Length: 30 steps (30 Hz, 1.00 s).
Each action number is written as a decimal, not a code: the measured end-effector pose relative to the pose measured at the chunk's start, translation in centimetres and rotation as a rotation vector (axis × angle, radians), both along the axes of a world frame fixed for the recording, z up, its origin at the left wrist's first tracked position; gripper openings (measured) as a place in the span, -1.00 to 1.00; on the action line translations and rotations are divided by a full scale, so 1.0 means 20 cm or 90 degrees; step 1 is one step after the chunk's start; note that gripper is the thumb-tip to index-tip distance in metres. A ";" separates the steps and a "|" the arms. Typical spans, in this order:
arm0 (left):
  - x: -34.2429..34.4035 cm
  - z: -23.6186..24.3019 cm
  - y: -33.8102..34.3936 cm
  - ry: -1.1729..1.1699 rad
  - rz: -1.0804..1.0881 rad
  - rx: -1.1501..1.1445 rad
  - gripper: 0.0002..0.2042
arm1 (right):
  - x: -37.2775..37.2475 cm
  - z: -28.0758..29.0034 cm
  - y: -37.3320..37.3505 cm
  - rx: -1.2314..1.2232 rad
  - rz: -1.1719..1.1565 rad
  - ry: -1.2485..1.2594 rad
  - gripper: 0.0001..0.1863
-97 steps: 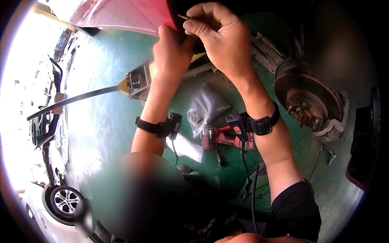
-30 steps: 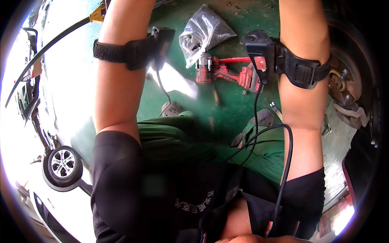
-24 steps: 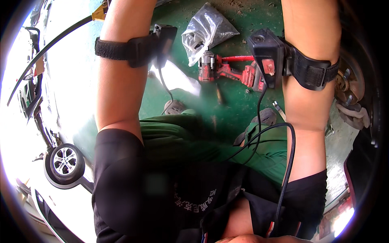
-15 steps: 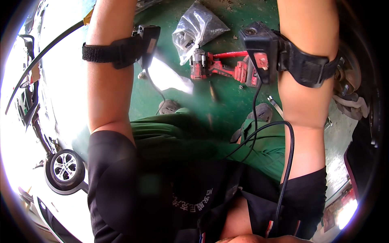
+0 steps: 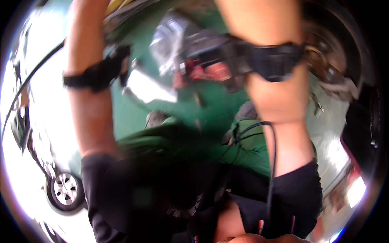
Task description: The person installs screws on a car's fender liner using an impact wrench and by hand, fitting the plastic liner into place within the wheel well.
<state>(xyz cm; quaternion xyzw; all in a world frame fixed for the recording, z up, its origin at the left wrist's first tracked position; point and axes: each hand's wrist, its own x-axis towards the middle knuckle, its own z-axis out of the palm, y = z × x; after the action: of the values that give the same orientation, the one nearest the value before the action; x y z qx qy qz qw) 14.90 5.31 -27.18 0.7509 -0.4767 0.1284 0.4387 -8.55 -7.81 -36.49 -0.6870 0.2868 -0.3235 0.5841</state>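
Note:
Both of my arms reach up past the top edge, so neither hand is in view and I cannot see what they hold or touch. My left forearm (image 5: 90, 44) has a black strap with a small device (image 5: 99, 73) on it. A similar strapped device (image 5: 275, 60) sits on my right forearm (image 5: 263, 20), blurred by motion. Between the arms, a red and black cordless power tool (image 5: 196, 71) lies on the green floor, partly covered by the right device. Beside it is a clear plastic bag (image 5: 164, 46) with something dark inside.
A white sheet-like patch (image 5: 150, 88) shows on the floor near my shoes. To the right is a brake disc and hub area (image 5: 322, 52) inside a dark wheel arch. A spoked car wheel (image 5: 65, 189) appears far left. A black cable (image 5: 32, 75) curves at upper left.
Both forearms have shifted left in the picture, the right one more and now slanting inward. Its device now covers part of the power tool. The view has shifted and is blurrier.

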 end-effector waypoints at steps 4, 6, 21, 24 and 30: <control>0.11 -0.08 0.08 0.004 0.064 -0.001 -0.64 | 0.07 -0.04 0.03 -0.001 0.033 -0.037 -0.86; 0.12 -0.07 0.09 0.012 0.091 -0.003 -0.63 | 0.15 0.01 0.03 -0.007 0.059 -0.087 -0.86; 0.08 -0.17 0.02 0.054 0.096 0.040 -0.53 | 0.33 0.20 0.07 -0.049 0.062 -0.206 -0.81; 0.10 -0.20 0.03 0.054 0.100 0.049 -0.51 | 0.38 0.22 0.07 -0.065 0.065 -0.209 -0.80; 0.17 -0.02 0.18 0.000 0.132 0.038 -0.47 | 0.71 0.50 0.28 -0.220 0.073 -0.164 -0.78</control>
<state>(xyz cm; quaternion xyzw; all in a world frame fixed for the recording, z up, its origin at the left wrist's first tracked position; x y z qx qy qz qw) 18.23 8.98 -27.53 0.8090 -0.4001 0.1585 0.4004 5.60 -2.12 -26.51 -0.7453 0.1108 -0.4191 0.5066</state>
